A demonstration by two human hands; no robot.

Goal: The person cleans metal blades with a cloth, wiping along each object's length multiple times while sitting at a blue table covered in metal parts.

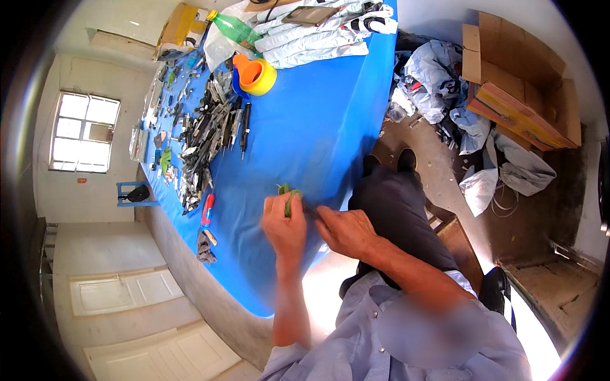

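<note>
Over the blue-covered table [298, 133], near its edge by my body, my left hand [284, 225] pinches a small green piece [288, 192], perhaps cloth or plastic. Its lower part is hidden by my fingers. Just to the right, my right hand [348, 232] is closed on a thin dark tool [311, 213], whose tip points toward my left hand. What kind of tool it is I cannot make out. Left of my hands lie a red and blue handle-like tool [208, 209] and a crumpled grey rag [205, 249].
A heap of dark and grey slender parts [206, 130] covers the table's left side, with a slim black tool [244, 130] beside it. Beyond are an orange and yellow ring-shaped object [257, 75], a green bottle [235, 28] and pale bundles [311, 47]. A cardboard box [518, 76] stands right.
</note>
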